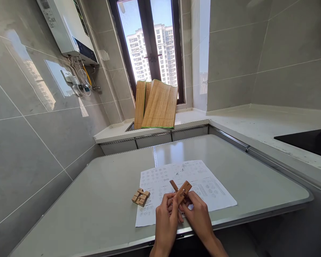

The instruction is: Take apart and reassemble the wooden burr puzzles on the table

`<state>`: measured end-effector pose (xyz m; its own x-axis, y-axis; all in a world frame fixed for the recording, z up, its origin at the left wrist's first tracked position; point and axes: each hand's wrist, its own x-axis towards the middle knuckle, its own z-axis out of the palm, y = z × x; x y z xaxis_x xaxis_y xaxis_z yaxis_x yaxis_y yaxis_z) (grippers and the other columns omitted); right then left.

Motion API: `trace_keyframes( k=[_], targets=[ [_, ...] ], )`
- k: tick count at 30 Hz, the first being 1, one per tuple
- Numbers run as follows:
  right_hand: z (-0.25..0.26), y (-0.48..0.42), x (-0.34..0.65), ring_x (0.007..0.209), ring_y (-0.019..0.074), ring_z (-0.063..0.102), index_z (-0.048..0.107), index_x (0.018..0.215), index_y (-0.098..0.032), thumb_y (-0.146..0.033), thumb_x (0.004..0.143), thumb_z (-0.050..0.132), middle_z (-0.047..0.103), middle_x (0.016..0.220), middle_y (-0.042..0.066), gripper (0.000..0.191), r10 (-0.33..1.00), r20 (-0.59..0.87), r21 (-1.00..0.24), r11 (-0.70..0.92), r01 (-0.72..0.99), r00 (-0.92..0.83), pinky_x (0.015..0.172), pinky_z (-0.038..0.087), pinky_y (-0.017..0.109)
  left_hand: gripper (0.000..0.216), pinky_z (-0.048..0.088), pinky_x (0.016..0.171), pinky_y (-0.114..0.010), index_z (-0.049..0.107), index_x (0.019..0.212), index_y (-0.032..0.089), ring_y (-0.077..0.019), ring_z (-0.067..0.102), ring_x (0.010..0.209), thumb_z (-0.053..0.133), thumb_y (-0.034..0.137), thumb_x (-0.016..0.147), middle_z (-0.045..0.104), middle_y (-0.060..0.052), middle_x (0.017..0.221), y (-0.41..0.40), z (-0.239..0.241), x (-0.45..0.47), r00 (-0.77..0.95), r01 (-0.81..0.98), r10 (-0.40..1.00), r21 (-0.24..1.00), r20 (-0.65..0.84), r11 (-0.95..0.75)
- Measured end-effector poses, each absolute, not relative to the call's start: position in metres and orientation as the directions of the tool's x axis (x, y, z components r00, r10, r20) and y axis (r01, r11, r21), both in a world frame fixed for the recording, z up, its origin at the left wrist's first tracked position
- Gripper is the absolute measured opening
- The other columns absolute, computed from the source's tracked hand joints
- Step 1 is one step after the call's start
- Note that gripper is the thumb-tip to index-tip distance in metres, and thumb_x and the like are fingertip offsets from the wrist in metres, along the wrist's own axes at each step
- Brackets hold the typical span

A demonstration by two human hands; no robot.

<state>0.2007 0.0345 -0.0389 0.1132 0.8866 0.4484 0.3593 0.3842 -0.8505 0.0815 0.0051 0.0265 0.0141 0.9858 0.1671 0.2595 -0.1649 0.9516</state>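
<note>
Blocks (186, 187) at lower centre are clamped in the fingers of the left hand (166, 214) and right hand (199, 213), apparently being fitted, the next move calling for careful alignment.

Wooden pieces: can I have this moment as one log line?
left hand: holds wooden pieces | right hand: holds wooden pieces | paper: on table | block cluster: at paper's left edge

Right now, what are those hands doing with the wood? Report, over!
Left hand and right hand: holding wood pieces between them, above the paper. Block: apart from hands, at paper's left edge, seemingly not in the way.
</note>
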Motion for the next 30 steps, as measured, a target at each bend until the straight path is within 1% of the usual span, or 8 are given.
trace_keyframes(
  k=[2,5,12,19,22,26,30],
  targets=[
    [-0.0396,0.0344,0.2005,0.066,0.021,0.062,0.063,0.085,-0.022,-0.05,0.097,0.055,0.065,0.077,0.004,0.031,0.883,0.456,-0.844,0.391,0.366,0.108,0.061,0.049,0.03,0.036,0.049,0.053,-0.026,0.061,0.099,0.021,-0.0149,0.059,0.048,0.05,0.055,0.098,0.063,0.004,0.06,0.0056,0.0259,0.0824,0.013,0.254,0.987,0.954,0.163,-0.161],
    [-0.0401,0.0339,0.2007,0.068,0.0215,0.063,0.063,0.089,-0.022,-0.048,0.099,0.052,0.065,0.08,0.005,0.03,0.88,0.465,-0.836,0.401,0.375,0.096,0.061,0.05,0.031,0.036,0.049,0.053,-0.025,0.06,0.097,0.02,-0.0141,0.059,0.049,0.05,0.055,0.098,0.068,0.001,0.066,0.0058,0.0268,0.0842,0.01,0.255,0.988,0.955,0.154,-0.151],
    [-0.0397,0.0328,0.2003,0.068,0.0206,0.064,0.062,0.087,-0.022,-0.038,0.098,0.057,0.064,0.081,0.003,0.02,0.875,0.474,-0.837,0.411,0.36,0.103,0.062,0.051,0.03,0.036,0.05,0.052,-0.025,0.06,0.094,0.019,-0.0147,0.062,0.049,0.05,0.054,0.097,0.073,-0.002,0.071,0.0058,0.0292,0.0872,-0.026,0.267,0.988,0.953,0.154,-0.142],
    [-0.0391,0.0329,0.2003,0.068,0.0206,0.065,0.064,0.088,-0.022,-0.035,0.097,0.059,0.065,0.08,0.003,0.016,0.873,0.475,-0.837,0.409,0.363,0.112,0.063,0.051,0.031,0.037,0.052,0.048,-0.026,0.058,0.091,0.02,-0.0178,0.067,0.049,0.052,0.056,0.096,0.074,-0.003,0.068,0.0057,0.0268,0.0882,-0.037,0.236,0.992,0.965,0.124,-0.111],
    [-0.0382,0.0328,0.2005,0.069,0.0207,0.065,0.065,0.089,-0.022,-0.034,0.096,0.06,0.065,0.081,0.003,0.014,0.874,0.473,-0.838,0.405,0.366,0.116,0.064,0.052,0.031,0.038,0.053,0.049,-0.026,0.058,0.09,0.02,-0.0181,0.067,0.05,0.052,0.056,0.095,0.074,-0.004,0.069,0.0063,0.0272,0.0875,-0.04,0.236,0.991,0.965,0.126,-0.114],
    [-0.0369,0.033,0.201,0.072,0.0209,0.066,0.066,0.092,-0.022,-0.032,0.095,0.061,0.067,0.083,0.004,0.012,0.878,0.466,-0.837,0.396,0.378,0.111,0.064,0.052,0.031,0.037,0.052,0.05,-0.027,0.058,0.09,0.02,-0.017,0.065,0.049,0.051,0.056,0.096,0.073,-0.003,0.069,0.0051,0.0267,0.0857,-0.034,0.273,0.991,0.955,0.129,-0.115],
    [-0.0372,0.0337,0.2011,0.072,0.0209,0.066,0.067,0.093,-0.022,-0.034,0.096,0.062,0.067,0.084,0.003,0.013,0.876,0.469,-0.834,0.397,0.384,0.113,0.066,0.053,0.031,0.034,0.05,0.052,-0.025,0.059,0.093,0.021,-0.0158,0.063,0.052,0.049,0.053,0.098,0.071,-0.001,0.069,0.0011,0.0261,0.0856,-0.015,0.359,0.984,0.919,0.178,-0.161]
  ],
)
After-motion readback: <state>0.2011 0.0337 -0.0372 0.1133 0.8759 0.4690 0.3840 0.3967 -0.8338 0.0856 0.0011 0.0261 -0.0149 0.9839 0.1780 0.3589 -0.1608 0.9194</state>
